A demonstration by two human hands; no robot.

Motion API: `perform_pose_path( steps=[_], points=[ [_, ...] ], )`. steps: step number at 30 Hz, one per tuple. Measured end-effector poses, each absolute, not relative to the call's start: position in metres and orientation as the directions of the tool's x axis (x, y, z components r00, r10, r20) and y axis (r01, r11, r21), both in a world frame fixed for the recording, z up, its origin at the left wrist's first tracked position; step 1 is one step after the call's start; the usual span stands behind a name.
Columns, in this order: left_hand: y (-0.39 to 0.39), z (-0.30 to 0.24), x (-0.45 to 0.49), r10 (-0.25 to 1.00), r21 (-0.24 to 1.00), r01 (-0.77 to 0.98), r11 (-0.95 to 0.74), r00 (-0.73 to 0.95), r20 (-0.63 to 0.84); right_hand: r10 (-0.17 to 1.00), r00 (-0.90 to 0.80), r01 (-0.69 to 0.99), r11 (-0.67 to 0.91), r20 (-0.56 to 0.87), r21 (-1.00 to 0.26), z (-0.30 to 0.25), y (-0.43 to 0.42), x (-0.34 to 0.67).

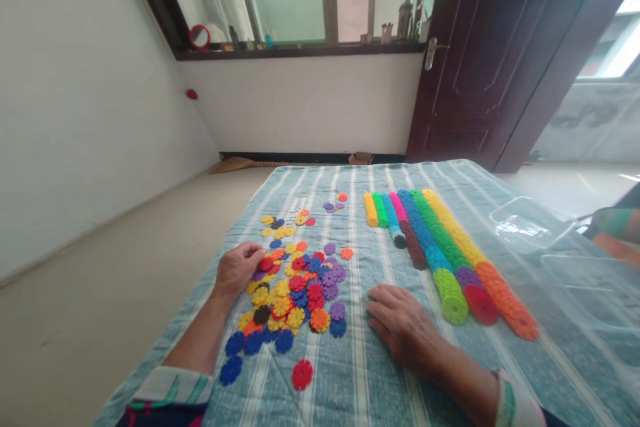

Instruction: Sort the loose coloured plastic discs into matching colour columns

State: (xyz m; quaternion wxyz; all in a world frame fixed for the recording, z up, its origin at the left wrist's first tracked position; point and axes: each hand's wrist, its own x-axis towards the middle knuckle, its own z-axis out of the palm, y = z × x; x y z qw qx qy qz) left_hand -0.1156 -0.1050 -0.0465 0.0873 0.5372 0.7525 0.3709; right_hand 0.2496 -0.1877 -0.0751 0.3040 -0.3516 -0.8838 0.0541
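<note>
A loose pile of flower-shaped plastic discs (281,307) in yellow, red, blue, orange, purple and black lies on the cloth. At its upper left edge is my left hand (239,271), thumb and fingers pinched together beside the red discs (267,264); whatever is between the fingertips is hidden. My right hand (403,321) rests palm down on the cloth, right of the pile, its fingers loosely extended. Farther right, discs lie stacked on their sides in coloured rows, among them a green row (440,227) and a yellow row (453,223) ending in orange discs (507,300).
A striped blue-green cloth (350,393) covers the table. Clear plastic containers (533,223) stand at the right. One red disc (302,374) lies apart near the front. Beyond the table are a wall, a window sill with small items, and a dark door (475,47).
</note>
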Motion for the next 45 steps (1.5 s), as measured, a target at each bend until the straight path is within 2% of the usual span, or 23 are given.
perform_pose_path(
  steps=[4,10,16,22,35,45],
  points=[
    [-0.108,-0.047,-0.112,0.877,0.662,0.739,0.127,-0.395,0.273,0.652,-0.570,0.576,0.751,0.500,-0.323,-0.076,-0.188,0.251],
    [-0.111,-0.048,-0.108,0.830,0.661,0.744,0.093,-0.425,0.361,0.627,-0.591,0.546,0.774,0.507,-0.320,-0.077,-0.187,0.256],
    [-0.117,-0.043,-0.095,0.838,0.704,0.704,0.096,-0.439,0.325,0.605,-0.590,0.538,0.789,0.535,-0.298,-0.080,-0.186,0.257],
    [-0.118,-0.039,-0.093,0.837,0.622,0.783,0.027,-0.358,0.413,0.585,-0.584,0.537,0.798,0.562,-0.273,-0.084,-0.186,0.257],
    [-0.120,-0.037,-0.077,0.890,0.547,0.824,-0.150,-0.128,0.437,0.605,-0.578,0.533,0.788,0.547,-0.308,-0.085,-0.185,0.255],
    [-0.122,-0.032,-0.071,0.907,0.561,0.817,-0.135,-0.126,0.402,0.623,-0.578,0.530,0.778,0.526,-0.338,-0.083,-0.185,0.254]
  ],
)
